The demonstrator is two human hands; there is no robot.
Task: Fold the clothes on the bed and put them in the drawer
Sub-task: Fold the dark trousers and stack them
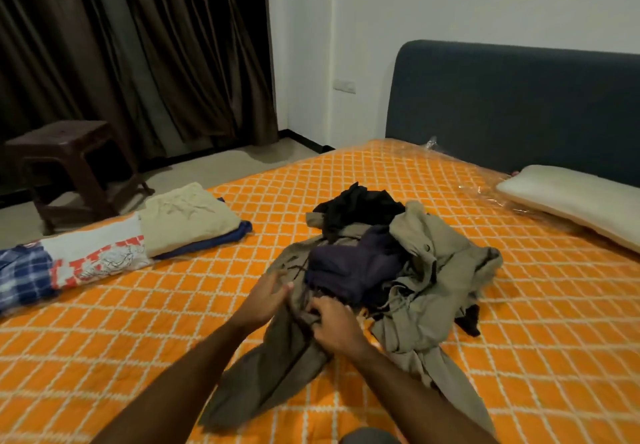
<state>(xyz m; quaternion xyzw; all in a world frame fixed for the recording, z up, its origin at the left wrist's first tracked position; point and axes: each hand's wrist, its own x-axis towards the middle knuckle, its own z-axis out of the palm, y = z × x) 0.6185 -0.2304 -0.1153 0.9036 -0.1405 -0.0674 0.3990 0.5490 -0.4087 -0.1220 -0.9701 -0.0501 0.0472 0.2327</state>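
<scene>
Both hands, left hand [265, 299] and right hand [334, 325], meet on the near edge of a clothes heap [388, 270] lying on the bed [519, 322]. Folded clothes [187, 221] lie far left of them, a stool [69, 166] behind those. A pillow [571, 201] lies far right, against the headboard [519, 107].

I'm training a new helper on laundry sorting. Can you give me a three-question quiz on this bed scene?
1. True or false: the folded beige garment lies on top of a folded navy garment.
2. Which garment do the left hand and right hand grip: A) black garment, B) olive-grey garment, C) dark purple garment?
3. Fill in: the white pillow lies beside the dark blue ____.

Key: 1 true; 2 B; 3 headboard.
</scene>
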